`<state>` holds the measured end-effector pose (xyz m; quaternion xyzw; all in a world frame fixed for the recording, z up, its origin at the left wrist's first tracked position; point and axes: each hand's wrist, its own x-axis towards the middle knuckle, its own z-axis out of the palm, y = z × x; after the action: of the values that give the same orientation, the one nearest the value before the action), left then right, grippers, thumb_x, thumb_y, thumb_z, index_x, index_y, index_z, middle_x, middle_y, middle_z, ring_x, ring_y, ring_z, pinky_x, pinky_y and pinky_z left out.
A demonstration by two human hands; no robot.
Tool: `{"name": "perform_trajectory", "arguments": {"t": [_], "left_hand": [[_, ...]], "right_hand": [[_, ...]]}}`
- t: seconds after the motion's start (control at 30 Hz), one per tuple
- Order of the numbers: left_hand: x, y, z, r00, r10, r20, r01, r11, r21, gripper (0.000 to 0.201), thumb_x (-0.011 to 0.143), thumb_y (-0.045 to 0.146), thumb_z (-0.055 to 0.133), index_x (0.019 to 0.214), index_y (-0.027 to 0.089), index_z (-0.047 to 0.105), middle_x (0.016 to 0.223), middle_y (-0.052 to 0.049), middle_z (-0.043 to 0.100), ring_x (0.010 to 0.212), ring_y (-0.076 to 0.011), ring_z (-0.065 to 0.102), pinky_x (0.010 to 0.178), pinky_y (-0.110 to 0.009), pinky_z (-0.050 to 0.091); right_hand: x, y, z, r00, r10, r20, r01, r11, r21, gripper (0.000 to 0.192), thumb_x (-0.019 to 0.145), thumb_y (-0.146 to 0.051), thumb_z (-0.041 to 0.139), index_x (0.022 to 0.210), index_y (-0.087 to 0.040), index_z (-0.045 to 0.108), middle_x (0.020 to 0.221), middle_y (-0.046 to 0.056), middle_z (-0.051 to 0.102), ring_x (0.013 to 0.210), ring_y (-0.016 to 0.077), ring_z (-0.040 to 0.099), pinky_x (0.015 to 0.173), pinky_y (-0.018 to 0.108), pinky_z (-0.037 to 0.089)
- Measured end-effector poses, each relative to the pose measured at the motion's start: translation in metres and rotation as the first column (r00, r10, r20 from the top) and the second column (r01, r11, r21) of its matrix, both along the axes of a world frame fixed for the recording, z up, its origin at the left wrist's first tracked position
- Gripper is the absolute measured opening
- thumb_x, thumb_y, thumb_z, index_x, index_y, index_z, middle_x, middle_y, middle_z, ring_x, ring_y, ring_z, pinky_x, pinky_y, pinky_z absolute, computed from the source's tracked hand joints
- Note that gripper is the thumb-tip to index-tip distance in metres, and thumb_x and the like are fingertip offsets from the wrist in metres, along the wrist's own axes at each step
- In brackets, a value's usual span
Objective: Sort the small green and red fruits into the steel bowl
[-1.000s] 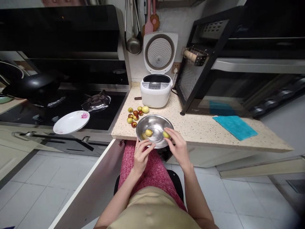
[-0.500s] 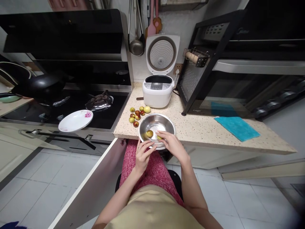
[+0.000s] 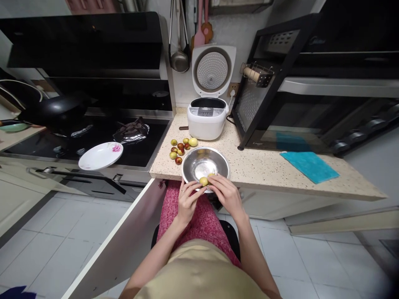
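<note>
A stainless steel bowl (image 3: 190, 162) is at the counter's front edge, its near side over my lap. At its near left rim, my left hand (image 3: 188, 202) has its fingers curled on the bowl, and their tips reach a yellow-green jujube (image 3: 203, 181). From the right, my right hand (image 3: 228, 194) reaches over the rim with its fingers pinched on another jujube (image 3: 211, 175), mostly covered by the fingertips. Left of the bowl lie several green and reddish-brown jujubes (image 3: 178, 160) in a loose group on the counter.
Behind the bowl stands a white rice cooker (image 3: 205, 124), lid up. A white plate (image 3: 101, 156) sits on the stove's front edge, left. To the right are a black oven (image 3: 299, 120) and a blue cloth (image 3: 311, 167). An open cabinet door (image 3: 121, 232) stands beside my left leg.
The jujube in the bowl has shifted right and nearer to me, against my left fingertips. My right hand has moved slightly; its jujube is now close beside the other one.
</note>
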<state>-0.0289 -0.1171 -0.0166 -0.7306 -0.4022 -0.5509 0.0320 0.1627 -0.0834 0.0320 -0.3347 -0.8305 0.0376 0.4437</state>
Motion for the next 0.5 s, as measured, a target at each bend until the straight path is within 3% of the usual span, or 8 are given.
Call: {"name": "perform_trajectory", "arguments": {"t": [0.17,0.3,0.5], "left_hand": [[0.002,-0.001,0.003,1.000,0.025,-0.004,-0.025,1.000,-0.019,0.041,0.100,0.011,0.060,0.136,0.031,0.067,0.119,-0.005,0.076,0.123,-0.0223,0.065,0.123,-0.060,0.039],[0.002,0.000,0.005,0.999,0.042,-0.030,-0.043,0.999,-0.030,0.041,0.100,0.014,0.062,0.137,0.031,0.065,0.120,-0.005,0.076,0.125,-0.0233,0.066,0.123,-0.061,0.039],[-0.012,0.008,0.007,0.997,0.075,0.006,-0.074,0.995,-0.068,0.048,0.103,0.017,0.056,0.149,0.032,0.055,0.143,-0.009,0.064,0.137,-0.0236,0.059,0.120,-0.052,0.047]], "right_hand": [[0.004,-0.006,-0.004,0.999,0.043,-0.022,-0.039,0.986,0.162,0.027,0.098,-0.021,0.068,0.125,-0.023,0.074,0.110,0.008,0.080,0.103,0.0230,0.075,0.096,0.043,0.061],[0.004,-0.006,-0.005,0.996,0.087,-0.005,-0.085,0.983,0.165,0.023,0.099,-0.020,0.067,0.121,-0.021,0.074,0.101,0.008,0.080,0.092,0.0214,0.075,0.083,0.039,0.061],[0.003,-0.006,-0.010,0.998,0.064,-0.022,-0.059,0.981,0.186,0.034,0.102,-0.012,0.057,0.129,-0.026,0.072,0.102,0.007,0.081,0.091,0.0207,0.075,0.083,0.039,0.061]]}}
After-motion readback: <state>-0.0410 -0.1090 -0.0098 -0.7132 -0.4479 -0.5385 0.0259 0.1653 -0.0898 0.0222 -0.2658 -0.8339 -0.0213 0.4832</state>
